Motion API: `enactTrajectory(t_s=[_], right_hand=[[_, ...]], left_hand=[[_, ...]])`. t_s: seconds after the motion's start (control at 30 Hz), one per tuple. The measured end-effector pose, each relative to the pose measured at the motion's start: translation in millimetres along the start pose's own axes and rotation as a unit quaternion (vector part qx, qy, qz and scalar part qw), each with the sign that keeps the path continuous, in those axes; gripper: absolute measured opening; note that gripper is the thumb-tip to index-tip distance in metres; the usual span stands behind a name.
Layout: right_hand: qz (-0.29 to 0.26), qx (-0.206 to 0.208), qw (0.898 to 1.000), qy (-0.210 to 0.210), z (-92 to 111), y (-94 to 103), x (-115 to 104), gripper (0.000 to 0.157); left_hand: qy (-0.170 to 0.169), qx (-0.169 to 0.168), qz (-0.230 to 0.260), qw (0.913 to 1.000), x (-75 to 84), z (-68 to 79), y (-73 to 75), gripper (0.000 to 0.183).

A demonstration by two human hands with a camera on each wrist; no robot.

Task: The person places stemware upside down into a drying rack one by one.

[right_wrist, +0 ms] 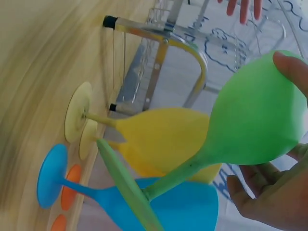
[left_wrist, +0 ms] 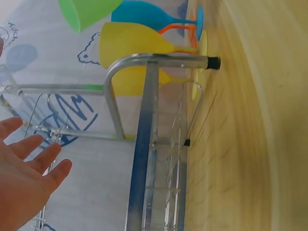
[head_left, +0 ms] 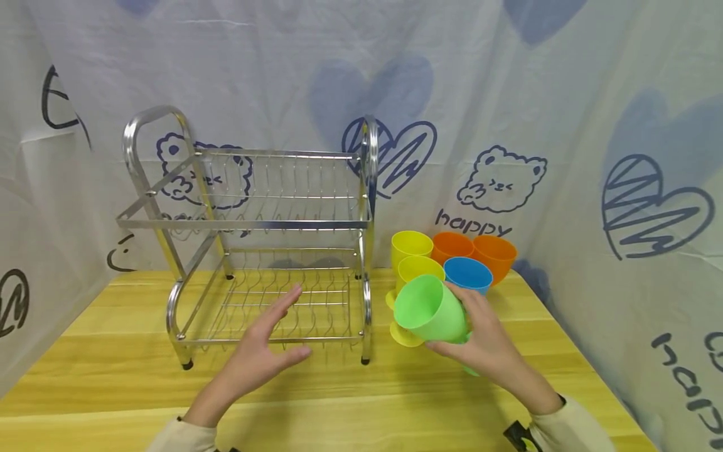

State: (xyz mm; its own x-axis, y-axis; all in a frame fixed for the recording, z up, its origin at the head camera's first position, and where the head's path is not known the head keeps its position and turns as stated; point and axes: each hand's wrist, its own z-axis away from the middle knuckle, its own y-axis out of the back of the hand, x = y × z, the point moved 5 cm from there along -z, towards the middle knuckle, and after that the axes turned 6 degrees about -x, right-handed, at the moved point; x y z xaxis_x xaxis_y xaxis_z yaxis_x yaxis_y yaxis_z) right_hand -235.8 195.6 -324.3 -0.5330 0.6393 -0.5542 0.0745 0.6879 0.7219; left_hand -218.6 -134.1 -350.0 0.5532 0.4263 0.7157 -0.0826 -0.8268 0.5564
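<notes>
My right hand (head_left: 480, 336) grips a green plastic goblet (head_left: 432, 311) round its bowl. The goblet is tilted, its mouth turned to the left; in the right wrist view its stem and round foot hang above the tabletop. Yellow goblets (right_wrist: 163, 137) and a blue goblet (head_left: 469, 274) stand close behind it. My left hand (head_left: 257, 358) is held in the air before the metal dish rack (head_left: 243, 224), thumb and fingers spread with nothing between them. In the left wrist view its fingertips (left_wrist: 60, 173) show in front of the rack's wires.
The two-tier rack stands on the wooden table (head_left: 339, 402) at left centre, its black feet on the wood. Two orange goblets (head_left: 496, 254) stand at the back right near the table's edge. A printed white curtain (head_left: 282, 56) hangs behind and along both sides.
</notes>
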Motion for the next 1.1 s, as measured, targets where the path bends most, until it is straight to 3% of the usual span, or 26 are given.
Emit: enactTrajectory(t_s=[0.23,0.6,0.83,1.1], right_hand=[[0.018,-0.048,0.999,0.017,-5.8,-16.9,-13.5,0.087],[0.043,-0.075,0.996,0.037,-9.5,-42.7,-26.7,0.089],[0.069,-0.091,0.99,0.077,-6.6,-62.6,-32.9,0.09],[0.095,-0.119,0.984,0.087,-8.3,-70.9,-43.3,0.092]], left_hand=[[-0.004,-0.01,-0.005,0.9999,5.4,-3.7,-15.5,0.087],[-0.012,-0.034,0.017,0.9992,15.6,-13.0,-35.6,0.091],[-0.024,-0.054,0.023,0.998,17.8,-17.1,-49.3,0.092],[-0.028,-0.07,0.019,0.9969,19.1,-22.0,-56.9,0.095]])
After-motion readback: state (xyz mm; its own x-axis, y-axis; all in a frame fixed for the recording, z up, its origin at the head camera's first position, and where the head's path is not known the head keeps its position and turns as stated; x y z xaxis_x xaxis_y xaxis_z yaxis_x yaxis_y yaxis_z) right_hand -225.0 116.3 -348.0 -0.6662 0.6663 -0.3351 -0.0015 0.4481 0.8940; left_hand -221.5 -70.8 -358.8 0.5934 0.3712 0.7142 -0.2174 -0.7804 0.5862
